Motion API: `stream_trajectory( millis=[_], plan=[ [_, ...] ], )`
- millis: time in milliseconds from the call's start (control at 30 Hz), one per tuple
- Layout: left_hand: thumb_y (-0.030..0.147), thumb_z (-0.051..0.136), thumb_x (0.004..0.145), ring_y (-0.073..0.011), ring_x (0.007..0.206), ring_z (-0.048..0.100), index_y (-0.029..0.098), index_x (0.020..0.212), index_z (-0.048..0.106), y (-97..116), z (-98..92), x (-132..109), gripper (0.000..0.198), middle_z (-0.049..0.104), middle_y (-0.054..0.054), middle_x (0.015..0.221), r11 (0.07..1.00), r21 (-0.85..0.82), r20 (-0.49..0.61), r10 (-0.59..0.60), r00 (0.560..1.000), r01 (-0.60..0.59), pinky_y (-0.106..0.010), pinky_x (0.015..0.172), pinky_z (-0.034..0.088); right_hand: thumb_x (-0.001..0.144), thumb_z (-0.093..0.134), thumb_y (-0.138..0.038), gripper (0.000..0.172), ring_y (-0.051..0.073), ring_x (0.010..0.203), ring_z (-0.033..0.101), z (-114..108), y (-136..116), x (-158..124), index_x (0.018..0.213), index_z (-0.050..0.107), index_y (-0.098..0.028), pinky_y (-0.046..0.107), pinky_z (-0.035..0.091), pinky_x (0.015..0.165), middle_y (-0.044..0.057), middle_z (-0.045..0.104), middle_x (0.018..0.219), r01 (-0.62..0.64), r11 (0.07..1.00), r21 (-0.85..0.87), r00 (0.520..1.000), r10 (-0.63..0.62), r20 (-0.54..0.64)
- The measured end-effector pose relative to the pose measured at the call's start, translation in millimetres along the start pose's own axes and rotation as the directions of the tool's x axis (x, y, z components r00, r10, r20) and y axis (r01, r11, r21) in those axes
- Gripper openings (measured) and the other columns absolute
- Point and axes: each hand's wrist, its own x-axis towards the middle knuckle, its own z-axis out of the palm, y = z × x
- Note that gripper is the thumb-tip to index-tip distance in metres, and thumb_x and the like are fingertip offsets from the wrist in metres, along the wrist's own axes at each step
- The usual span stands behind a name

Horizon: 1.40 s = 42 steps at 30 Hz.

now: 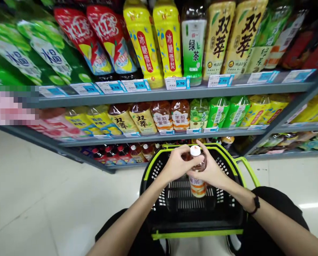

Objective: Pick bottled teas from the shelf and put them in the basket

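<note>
Between my two hands is a tea bottle (197,185) with a white cap and an orange-and-white label, nearly upright over the basket. My left hand (179,163) closes on its upper part from the left, thumb lying across the neck. From the right, my right hand (211,169) wraps around the bottle just below, its index finger pointing up beside the cap. Beneath them, the black shopping basket (196,225) with lime-green trim stands on the floor between my legs. Parts of the label are hidden by my fingers.
Directly ahead rises a shelf rack with a grey shelf edge (159,95) and price tags. Green tea bottles (193,46), red bottles (111,39) and yellow bottles (168,42) fill the upper row. Smaller bottles (163,117) line the shelf below. The basket's green handle (248,170) sticks out right.
</note>
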Motion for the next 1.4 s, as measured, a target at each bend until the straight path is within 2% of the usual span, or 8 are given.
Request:
stream_trajectory(
  millis=[200, 333, 400, 533, 733, 933, 1233, 1400],
  plan=[
    [0.059, 0.088, 0.072, -0.0129, 0.062, 0.054, 0.012, 0.081, 0.074, 3, -9.0, 14, 0.049, 0.066, -0.003, 0.074, 0.869, -0.481, -0.221, -0.248, 0.943, 0.116, -0.025, 0.060, 0.042, 0.088, 0.072, -0.063, 0.063, 0.025, 0.091, 0.075, -20, -3, 5, 0.131, 0.064, -0.017, 0.039, 0.062, 0.086, 0.011, 0.077, 0.103, -0.186, 0.977, 0.100, 0.965, 0.163, 0.204],
    [0.059, 0.090, 0.067, -0.0161, 0.067, 0.063, 0.012, 0.079, 0.074, -6, -23.2, 24, 0.052, 0.072, -0.005, 0.077, 0.750, -0.652, -0.312, -0.398, 0.863, 0.111, -0.027, 0.066, 0.050, 0.088, 0.067, -0.070, 0.062, 0.026, 0.079, 0.075, -13, 0, -2, 0.115, 0.065, -0.015, 0.037, 0.064, 0.060, 0.012, 0.076, 0.094, -0.426, 0.881, 0.206, 0.875, 0.344, 0.340],
    [0.063, 0.087, 0.069, -0.0183, 0.071, 0.066, 0.011, 0.084, 0.075, -11, -29.3, 27, 0.055, 0.074, -0.007, 0.081, 0.721, -0.681, -0.297, -0.429, 0.853, 0.126, -0.029, 0.071, 0.053, 0.081, 0.080, -0.061, 0.063, 0.025, 0.077, 0.074, -3, -1, -6, 0.123, 0.059, -0.018, 0.031, 0.059, 0.046, 0.010, 0.075, 0.097, -0.411, 0.879, 0.243, 0.888, 0.326, 0.323],
    [0.065, 0.079, 0.077, -0.0164, 0.076, 0.064, 0.012, 0.093, 0.075, -14, -34.0, 23, 0.055, 0.073, -0.007, 0.089, 0.727, -0.682, -0.244, -0.325, 0.914, 0.077, -0.027, 0.072, 0.053, 0.078, 0.086, -0.054, 0.061, 0.019, 0.069, 0.071, 12, -5, -12, 0.119, 0.059, -0.017, 0.020, 0.050, 0.038, 0.010, 0.075, 0.095, -0.304, 0.902, 0.306, 0.952, 0.278, 0.126],
    [0.045, 0.094, 0.068, -0.0072, 0.059, 0.047, 0.011, 0.088, 0.072, -13, -32.9, 15, 0.044, 0.064, -0.001, 0.076, 0.815, -0.579, -0.274, -0.205, 0.940, 0.009, -0.019, 0.050, 0.038, 0.085, 0.074, -0.064, 0.061, 0.013, 0.062, 0.063, 10, -5, -8, 0.117, 0.069, -0.013, 0.015, 0.038, 0.034, 0.010, 0.074, 0.089, -0.333, 0.839, 0.429, 0.937, 0.345, 0.053],
    [0.044, 0.095, 0.067, -0.0112, 0.075, 0.058, 0.013, 0.104, 0.071, -16, -23.9, 18, 0.054, 0.071, -0.006, 0.097, 0.917, -0.398, -0.390, -0.145, 0.909, -0.024, -0.018, 0.051, 0.039, 0.073, 0.089, -0.056, 0.063, 0.019, 0.075, 0.065, 10, 5, -8, 0.115, 0.060, -0.020, 0.029, 0.059, 0.045, 0.006, 0.071, 0.097, -0.246, 0.904, 0.349, 0.956, 0.286, -0.067],
    [0.037, 0.093, 0.073, -0.0037, 0.061, 0.038, 0.019, 0.118, 0.068, -10, -24.6, 9, 0.055, 0.055, 0.000, 0.093, 0.803, -0.594, -0.100, -0.136, 0.986, 0.050, -0.016, 0.046, 0.024, 0.101, 0.038, -0.066, 0.061, 0.017, 0.057, 0.065, 6, 0, -13, 0.109, 0.067, -0.013, 0.018, 0.037, 0.033, 0.009, 0.068, 0.077, -0.405, 0.768, 0.497, 0.907, 0.405, 0.114],
    [0.033, 0.092, 0.074, -0.0044, 0.059, 0.038, 0.022, 0.116, 0.066, -9, -22.3, 9, 0.050, 0.055, 0.001, 0.088, 0.800, -0.598, -0.092, -0.126, 0.988, 0.046, -0.017, 0.046, 0.021, 0.101, 0.030, -0.067, 0.064, 0.017, 0.052, 0.064, 3, 0, -12, 0.100, 0.067, -0.015, 0.018, 0.033, 0.032, 0.008, 0.067, 0.072, -0.468, 0.712, 0.523, 0.879, 0.438, 0.190]
  ],
)
